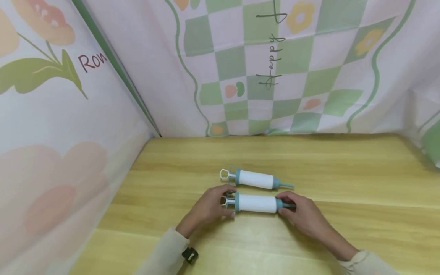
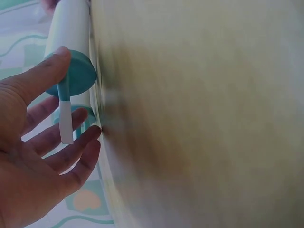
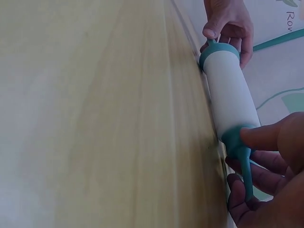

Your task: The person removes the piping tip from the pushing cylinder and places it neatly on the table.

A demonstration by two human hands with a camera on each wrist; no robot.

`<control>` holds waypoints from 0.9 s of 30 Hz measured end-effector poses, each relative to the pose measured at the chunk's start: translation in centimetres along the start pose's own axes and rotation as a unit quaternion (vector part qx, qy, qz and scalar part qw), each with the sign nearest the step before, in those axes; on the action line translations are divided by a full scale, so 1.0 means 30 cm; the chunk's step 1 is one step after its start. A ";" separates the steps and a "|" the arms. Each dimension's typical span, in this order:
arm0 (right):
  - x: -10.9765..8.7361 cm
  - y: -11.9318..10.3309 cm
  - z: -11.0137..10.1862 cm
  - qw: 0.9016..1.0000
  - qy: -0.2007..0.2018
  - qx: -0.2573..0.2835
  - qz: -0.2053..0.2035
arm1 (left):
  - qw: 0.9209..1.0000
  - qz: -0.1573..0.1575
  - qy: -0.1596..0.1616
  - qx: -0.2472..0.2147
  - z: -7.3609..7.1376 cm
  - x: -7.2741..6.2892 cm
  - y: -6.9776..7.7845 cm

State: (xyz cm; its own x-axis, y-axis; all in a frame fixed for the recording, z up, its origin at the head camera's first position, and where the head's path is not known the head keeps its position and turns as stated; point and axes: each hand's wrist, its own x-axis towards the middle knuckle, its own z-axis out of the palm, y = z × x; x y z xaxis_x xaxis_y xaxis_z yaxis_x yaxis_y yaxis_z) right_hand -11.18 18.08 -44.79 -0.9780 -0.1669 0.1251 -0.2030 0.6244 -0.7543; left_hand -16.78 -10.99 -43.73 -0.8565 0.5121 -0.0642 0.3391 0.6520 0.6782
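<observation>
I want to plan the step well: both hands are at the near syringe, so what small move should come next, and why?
Probably close both hands and lift the near syringe: the left hand touches its plunger end, the right hand its nozzle.

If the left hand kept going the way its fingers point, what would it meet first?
The left hand points right, already touching the near syringe's plunger end; going on, it would push that syringe, probably toward the right hand.
</observation>
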 end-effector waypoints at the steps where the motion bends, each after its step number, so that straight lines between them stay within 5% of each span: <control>1: 0.001 0.000 -0.003 1.000 0.003 -0.001 -0.001 | 1.000 0.003 -0.002 0.002 -0.001 0.003 0.004; 18: -0.006 0.002 -0.013 1.000 -0.013 0.016 0.009 | 1.000 0.008 -0.014 0.025 0.002 0.005 0.027; 27: -0.019 -0.007 -0.028 1.000 0.011 0.027 -0.006 | 1.000 0.019 -0.014 -0.011 -0.009 0.000 0.023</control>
State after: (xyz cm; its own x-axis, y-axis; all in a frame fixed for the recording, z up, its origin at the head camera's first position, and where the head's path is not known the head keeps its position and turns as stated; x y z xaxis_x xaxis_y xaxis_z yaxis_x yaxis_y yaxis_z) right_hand -10.62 18.70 -44.17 -0.9762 -0.1581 0.1482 -0.2133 0.5809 -0.7855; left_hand -16.64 -10.68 -43.06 -0.8320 0.5517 -0.0589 0.3615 0.6196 0.6968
